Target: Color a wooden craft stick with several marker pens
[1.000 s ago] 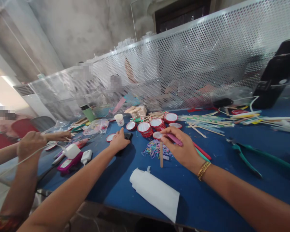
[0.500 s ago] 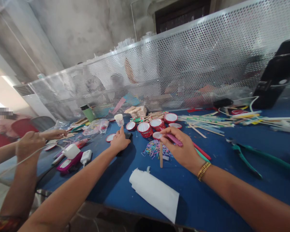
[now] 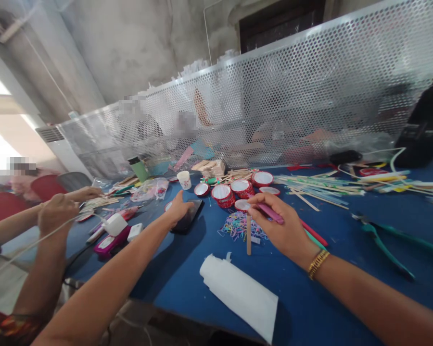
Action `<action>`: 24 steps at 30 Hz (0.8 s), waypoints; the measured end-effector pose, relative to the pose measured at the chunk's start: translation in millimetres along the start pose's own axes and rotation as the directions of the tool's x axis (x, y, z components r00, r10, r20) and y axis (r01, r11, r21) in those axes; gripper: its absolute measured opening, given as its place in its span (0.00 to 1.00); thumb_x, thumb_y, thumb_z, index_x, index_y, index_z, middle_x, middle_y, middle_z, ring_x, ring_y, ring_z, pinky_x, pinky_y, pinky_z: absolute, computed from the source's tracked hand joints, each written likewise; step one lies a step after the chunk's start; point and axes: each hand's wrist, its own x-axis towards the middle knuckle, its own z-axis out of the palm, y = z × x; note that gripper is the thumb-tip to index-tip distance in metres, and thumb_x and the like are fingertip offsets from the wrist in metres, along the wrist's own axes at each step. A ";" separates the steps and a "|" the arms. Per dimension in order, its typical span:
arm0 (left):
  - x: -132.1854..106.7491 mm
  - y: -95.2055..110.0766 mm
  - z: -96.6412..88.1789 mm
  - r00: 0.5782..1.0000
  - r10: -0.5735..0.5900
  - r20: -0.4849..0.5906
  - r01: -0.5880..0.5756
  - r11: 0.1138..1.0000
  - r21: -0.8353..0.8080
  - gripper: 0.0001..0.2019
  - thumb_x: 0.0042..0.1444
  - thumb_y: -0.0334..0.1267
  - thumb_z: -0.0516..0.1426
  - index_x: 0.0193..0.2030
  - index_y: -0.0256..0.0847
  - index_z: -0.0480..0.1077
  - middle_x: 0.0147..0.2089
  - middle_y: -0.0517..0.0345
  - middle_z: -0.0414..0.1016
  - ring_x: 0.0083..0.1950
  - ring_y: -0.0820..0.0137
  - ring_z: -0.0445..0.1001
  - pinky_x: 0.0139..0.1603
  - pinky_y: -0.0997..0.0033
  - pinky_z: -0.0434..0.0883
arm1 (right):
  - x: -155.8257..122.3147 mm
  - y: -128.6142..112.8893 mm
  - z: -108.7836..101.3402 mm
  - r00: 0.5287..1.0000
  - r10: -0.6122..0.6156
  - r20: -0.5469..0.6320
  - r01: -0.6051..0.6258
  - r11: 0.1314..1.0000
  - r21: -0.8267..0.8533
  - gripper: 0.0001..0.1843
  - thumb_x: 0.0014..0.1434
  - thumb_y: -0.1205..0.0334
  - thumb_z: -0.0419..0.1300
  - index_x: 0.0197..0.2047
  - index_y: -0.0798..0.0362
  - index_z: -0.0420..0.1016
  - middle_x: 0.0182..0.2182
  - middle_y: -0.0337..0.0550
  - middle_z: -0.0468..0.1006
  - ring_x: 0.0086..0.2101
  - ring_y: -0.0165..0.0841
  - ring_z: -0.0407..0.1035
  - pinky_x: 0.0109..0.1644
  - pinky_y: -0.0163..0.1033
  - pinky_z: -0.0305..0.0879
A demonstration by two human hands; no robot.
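Observation:
My right hand [image 3: 277, 223], with a gold bracelet at the wrist, pinches a purple pen-like stick [image 3: 270, 211]. Under its fingertips are a red-rimmed white disc [image 3: 241, 205], a flat wooden stick [image 3: 248, 238] and a heap of small pastel loops [image 3: 234, 223]. My left hand [image 3: 178, 211] reaches over a black phone [image 3: 190, 218], its index finger stretched out. Another red-rimmed white disc [image 3: 168, 205] shows partly beside those fingers; whether they touch it is unclear. Stacked red-sided round pieces with white faces [image 3: 222, 193] stand between and beyond my hands.
A folded white sheet [image 3: 240, 298] lies in front. Green-handled pliers [image 3: 386, 245] are at right, near thin sticks [image 3: 310, 185]. A paper cup [image 3: 184, 179] and green bottle [image 3: 139, 169] stand behind. Another person's hands [image 3: 59, 214] work at left, near a white charger [image 3: 115, 225]. A perforated metal screen [image 3: 292, 91] backs the table.
The view has shifted slightly, so most things appear farther right. My left hand has moved a little left relative to the phone. My right hand keeps the purple stick in much the same place.

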 end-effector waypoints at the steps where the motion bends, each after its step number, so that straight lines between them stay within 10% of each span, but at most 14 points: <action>1: 0.6 -1.4 -1.8 1.000 -0.004 0.026 0.005 1.000 -0.019 0.38 0.56 0.41 0.55 0.71 0.35 0.48 0.68 0.38 0.62 0.63 0.58 0.69 0.56 0.65 0.69 | 0.1 -0.6 0.3 1.000 0.003 -0.006 -0.003 1.000 -0.005 0.06 0.59 0.60 0.59 0.40 0.49 0.73 0.37 0.42 0.78 0.36 0.34 0.72 0.41 0.40 0.70; 7: -4.4 -10.4 -26.6 0.969 0.084 0.233 -0.071 0.996 -0.062 0.33 0.59 0.47 0.54 0.69 0.40 0.55 0.66 0.43 0.66 0.60 0.60 0.71 0.55 0.64 0.71 | 0.2 -1.1 0.9 1.000 0.013 -0.014 -0.013 0.999 -0.050 0.07 0.58 0.59 0.61 0.39 0.50 0.74 0.36 0.42 0.79 0.35 0.35 0.74 0.40 0.41 0.72; 12: -5.6 -21.6 -58.3 0.916 0.240 0.320 -0.252 0.968 -0.006 0.53 0.38 0.50 0.69 0.70 0.40 0.53 0.73 0.44 0.52 0.72 0.52 0.53 0.70 0.56 0.54 | -1.6 0.6 0.9 1.000 -0.001 -0.019 0.000 0.998 -0.057 0.07 0.59 0.58 0.61 0.40 0.50 0.74 0.37 0.43 0.79 0.36 0.34 0.74 0.39 0.39 0.72; 16: 3.4 -31.9 -62.5 0.893 0.255 0.371 -0.391 0.848 0.358 0.61 0.36 0.60 0.67 0.74 0.43 0.44 0.75 0.40 0.43 0.75 0.44 0.41 0.70 0.45 0.45 | -2.0 1.1 0.8 1.000 -0.016 -0.006 0.016 0.997 -0.071 0.07 0.59 0.57 0.61 0.40 0.50 0.75 0.37 0.43 0.79 0.36 0.34 0.74 0.40 0.39 0.73; 19: 17.0 -32.9 -51.2 0.945 0.184 0.271 -0.300 0.816 0.495 0.60 0.35 0.63 0.67 0.73 0.49 0.46 0.75 0.45 0.47 0.74 0.43 0.44 0.68 0.45 0.50 | -1.9 1.5 1.2 1.000 -0.017 -0.005 0.017 0.997 -0.080 0.07 0.59 0.58 0.61 0.40 0.50 0.75 0.37 0.42 0.79 0.36 0.34 0.74 0.41 0.39 0.73; 24: 39.9 -25.7 -39.5 0.990 0.136 0.035 -0.135 0.844 0.519 0.37 0.60 0.59 0.50 0.70 0.39 0.52 0.73 0.38 0.50 0.73 0.47 0.49 0.67 0.48 0.51 | -2.4 1.3 1.8 0.999 -0.030 -0.021 0.028 0.995 -0.094 0.07 0.60 0.58 0.60 0.41 0.50 0.74 0.37 0.43 0.79 0.35 0.34 0.74 0.41 0.41 0.73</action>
